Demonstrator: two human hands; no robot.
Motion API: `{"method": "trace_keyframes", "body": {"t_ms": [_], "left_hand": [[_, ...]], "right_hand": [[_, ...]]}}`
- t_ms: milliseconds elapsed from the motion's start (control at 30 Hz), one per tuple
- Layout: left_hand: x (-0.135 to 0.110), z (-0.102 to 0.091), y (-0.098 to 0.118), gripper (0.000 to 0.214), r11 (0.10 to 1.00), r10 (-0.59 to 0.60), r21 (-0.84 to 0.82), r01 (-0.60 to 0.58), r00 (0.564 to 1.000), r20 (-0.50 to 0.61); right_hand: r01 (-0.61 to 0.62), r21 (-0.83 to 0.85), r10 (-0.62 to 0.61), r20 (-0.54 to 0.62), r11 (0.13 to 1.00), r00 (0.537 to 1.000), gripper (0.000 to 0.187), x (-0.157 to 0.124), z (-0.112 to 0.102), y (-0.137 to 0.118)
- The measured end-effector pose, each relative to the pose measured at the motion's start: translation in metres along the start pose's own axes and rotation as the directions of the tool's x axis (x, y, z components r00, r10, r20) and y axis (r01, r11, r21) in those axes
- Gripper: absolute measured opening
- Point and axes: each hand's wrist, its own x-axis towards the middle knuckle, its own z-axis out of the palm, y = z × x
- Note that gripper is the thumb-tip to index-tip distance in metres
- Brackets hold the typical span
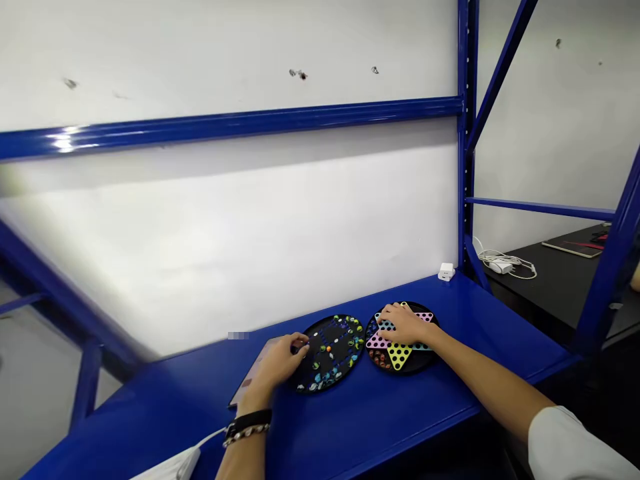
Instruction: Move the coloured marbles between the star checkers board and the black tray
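My left hand (284, 360) is at the left rim of a round black tray (345, 348) of glass marbles. Its thumb and fingers curl towards each other over the edge; anything between them is too small to make out. Most marbles (320, 381) lie around the tray's border, green, yellow, blue and white, with an orange one near the middle. My right hand (404, 324) rests over a Chinese checkers board (399, 357), its fingers spread across the star of yellow, pink and light blue points with black holes. Red-brown marbles (379, 359) sit along that board's lower left rim, and dark blue ones at its left.
Both round pieces lie on a blue metal shelf (325, 427) against a white wall. A tablet-like flat panel (256, 371) lies beneath my left wrist. A white device (173, 465) with a cable is at lower left. A white charger (447, 271) stands by the blue post (465, 167).
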Motion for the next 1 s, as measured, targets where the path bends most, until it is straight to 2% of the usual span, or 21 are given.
{"method": "trace_keyframes", "body": {"t_ms": [100, 233, 467, 600, 767, 867, 1000], "left_hand": [[0.000, 0.005, 0.004, 0.018, 0.997, -0.025, -0.067, 0.025, 1.000, -0.002], [-0.002, 0.006, 0.009, 0.013, 0.994, -0.027, -0.105, 0.032, 0.998, 0.047], [-0.017, 0.002, 0.031, 0.021, 0.989, 0.068, -0.136, -0.064, 0.998, 0.019], [-0.031, -0.001, 0.028, 0.027, 0.997, 0.052, 0.051, -0.056, 0.995, 0.082], [-0.045, -0.007, 0.036, 0.035, 0.939, -0.027, 0.343, -0.018, 0.992, 0.125], [-0.055, -0.001, 0.046, 0.039, 0.916, -0.037, 0.398, -0.038, 0.983, 0.180], [-0.067, 0.012, 0.050, 0.042, 0.910, 0.007, 0.406, -0.079, 0.984, 0.176]], "right_hand": [[0.006, -0.004, -0.006, 0.000, 1.000, 1.000, 0.033, 0.000, 0.000, 0.001], [0.029, -0.019, -0.029, -0.008, 0.999, 1.000, 0.032, 0.001, 0.002, 0.004], [0.025, -0.024, -0.025, -0.013, 0.999, 1.000, 0.032, 0.003, 0.004, 0.005], [0.020, -0.023, -0.021, -0.006, 1.000, 1.000, 0.032, 0.002, 0.002, 0.003], [0.018, -0.030, -0.018, -0.006, 0.999, 1.000, 0.032, 0.001, 0.002, 0.005], [0.027, -0.040, -0.027, -0.006, 0.999, 1.000, 0.032, 0.001, 0.002, 0.006], [0.025, -0.036, -0.025, -0.003, 0.999, 1.000, 0.031, 0.001, 0.002, 0.005]]}}
